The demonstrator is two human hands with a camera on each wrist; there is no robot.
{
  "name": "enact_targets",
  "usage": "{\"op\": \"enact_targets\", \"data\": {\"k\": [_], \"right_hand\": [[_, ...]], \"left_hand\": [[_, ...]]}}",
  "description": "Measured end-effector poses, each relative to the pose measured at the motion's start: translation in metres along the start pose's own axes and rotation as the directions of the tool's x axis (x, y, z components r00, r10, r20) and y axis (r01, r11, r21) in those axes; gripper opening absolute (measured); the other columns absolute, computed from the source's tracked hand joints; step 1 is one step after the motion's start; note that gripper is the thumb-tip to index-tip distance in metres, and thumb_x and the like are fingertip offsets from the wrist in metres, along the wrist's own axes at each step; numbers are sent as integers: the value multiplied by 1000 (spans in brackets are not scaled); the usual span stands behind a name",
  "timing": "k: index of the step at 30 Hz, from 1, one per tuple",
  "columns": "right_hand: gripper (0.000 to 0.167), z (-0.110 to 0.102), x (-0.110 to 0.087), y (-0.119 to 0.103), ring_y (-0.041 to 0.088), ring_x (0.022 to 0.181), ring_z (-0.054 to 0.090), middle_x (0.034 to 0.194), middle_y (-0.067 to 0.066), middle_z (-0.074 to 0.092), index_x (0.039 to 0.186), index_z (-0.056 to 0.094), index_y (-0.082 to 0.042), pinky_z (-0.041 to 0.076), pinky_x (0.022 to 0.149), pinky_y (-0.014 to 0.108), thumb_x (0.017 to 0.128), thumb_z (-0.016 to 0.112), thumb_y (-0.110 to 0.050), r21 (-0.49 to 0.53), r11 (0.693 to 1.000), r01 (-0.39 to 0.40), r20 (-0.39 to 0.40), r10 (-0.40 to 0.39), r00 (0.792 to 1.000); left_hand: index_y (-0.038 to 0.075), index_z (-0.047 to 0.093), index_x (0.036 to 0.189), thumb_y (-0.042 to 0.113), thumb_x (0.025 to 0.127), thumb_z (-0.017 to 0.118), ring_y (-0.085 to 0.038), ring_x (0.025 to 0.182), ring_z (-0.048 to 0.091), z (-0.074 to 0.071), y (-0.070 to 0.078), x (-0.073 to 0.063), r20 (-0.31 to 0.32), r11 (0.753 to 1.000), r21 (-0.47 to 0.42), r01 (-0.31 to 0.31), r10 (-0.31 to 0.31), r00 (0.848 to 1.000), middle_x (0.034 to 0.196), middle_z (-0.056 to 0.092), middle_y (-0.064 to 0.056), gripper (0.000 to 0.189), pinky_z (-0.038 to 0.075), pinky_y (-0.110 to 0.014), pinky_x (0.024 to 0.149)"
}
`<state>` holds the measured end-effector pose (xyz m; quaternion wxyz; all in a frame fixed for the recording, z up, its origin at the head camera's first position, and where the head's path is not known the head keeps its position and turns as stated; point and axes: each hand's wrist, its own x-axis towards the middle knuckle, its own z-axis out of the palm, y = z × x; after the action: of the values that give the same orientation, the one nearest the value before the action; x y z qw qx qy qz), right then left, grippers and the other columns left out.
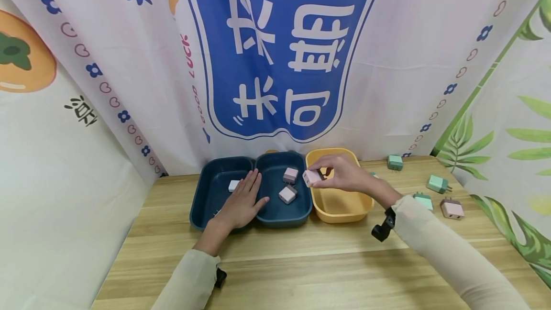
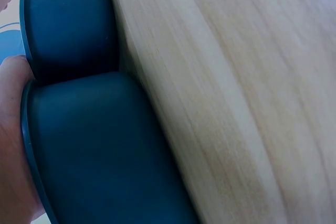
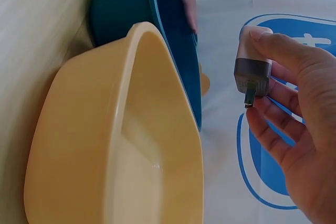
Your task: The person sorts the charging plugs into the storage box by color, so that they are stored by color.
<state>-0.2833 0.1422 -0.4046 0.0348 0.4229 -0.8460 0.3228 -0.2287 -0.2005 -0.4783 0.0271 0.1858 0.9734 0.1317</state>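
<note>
Between thumb and fingers, my right hand (image 1: pixel 344 173) pinches a pink plug-in charger (image 1: pixel 312 177) above the left rim of the yellow bin (image 1: pixel 342 203). Its dark end and metal prongs show in the right wrist view. My left hand (image 1: pixel 240 204) lies with straight fingers across the meeting rims of the left blue bin (image 1: pixel 195 204) and the middle blue bin (image 1: pixel 281 220). Inside the middle bin sit two pink chargers, one upper (image 1: pixel 290 175) and one lower (image 1: pixel 288 194). A white charger (image 1: pixel 233 185) is in the left bin, partly covered by the left hand.
Right of the yellow bin, several chargers lie on the wooden table (image 1: pixel 301 262): a green one (image 1: pixel 394 162) at the back, another green charger (image 1: pixel 437 184), and a pink one (image 1: pixel 452 208) nearer. A printed curtain (image 1: pixel 400 61) hangs right behind the bins.
</note>
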Motion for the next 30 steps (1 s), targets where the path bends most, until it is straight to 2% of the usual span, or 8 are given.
{"op": "enact_targets", "data": {"k": [6, 9, 13, 21, 26, 30], "right_hand": [[43, 8, 5, -3, 18, 91, 68, 119, 5, 78, 123, 81, -12, 64, 75, 44, 87, 90, -34, 1, 1000, -16, 9, 16, 1000], [44, 11, 7, -4, 20, 93, 68, 120, 5, 78, 124, 80, -13, 64, 76, 41, 87, 90, -35, 4, 1000, -26, 16, 26, 1000], [44, 17, 10, -4, 19, 93, 66, 118, 4, 77, 125, 80, -14, 64, 77, 39, 87, 90, -36, 15, 999, -38, 25, 37, 999], [45, 30, 14, -7, 21, 96, 66, 117, 2, 77, 125, 80, -14, 62, 84, 44, 88, 89, -38, 61, 997, -53, 48, 50, 998], [42, 40, 16, -7, 21, 91, 65, 112, 0, 77, 123, 80, -14, 62, 80, 48, 89, 89, -35, 85, 996, -39, 65, 33, 997], [40, 48, 18, -8, 17, 89, 64, 109, -1, 76, 123, 80, -12, 62, 80, 44, 89, 89, -31, 88, 996, -16, 80, 9, 997]], "left_hand": [[4, 9, 170, 51, 113, 41, -28, 165, -3, 1, 0, 1, -7, 1000, 0, -3, 3, 1000, 179, 0, -11, 81, 7, -50, 133], [4, 9, 170, 51, 113, 41, -28, 165, -2, 1, 0, 1, -10, 1000, -1, -3, 3, 1000, 179, 1, -11, 81, 7, -50, 133], [5, 8, 170, 52, 113, 41, -28, 165, -2, 0, 0, 1, -5, 1000, 3, -1, 1, 1000, 179, -1, -10, 81, 7, -50, 133], [4, 8, 170, 51, 113, 41, -29, 165, -1, -1, 1, 0, -2, 1000, 2, 2, -2, 1000, 179, -1, -10, 81, 9, -51, 133], [4, 9, 170, 51, 113, 41, -29, 165, -1, -1, 1, 1, -3, 1000, 6, 0, 0, 1000, 179, -1, -11, 81, 9, -51, 133], [3, 10, 169, 51, 113, 42, -30, 165, -1, 0, 0, 1, -10, 1000, 11, -3, 3, 1000, 179, 0, -12, 81, 11, -53, 133]]}}
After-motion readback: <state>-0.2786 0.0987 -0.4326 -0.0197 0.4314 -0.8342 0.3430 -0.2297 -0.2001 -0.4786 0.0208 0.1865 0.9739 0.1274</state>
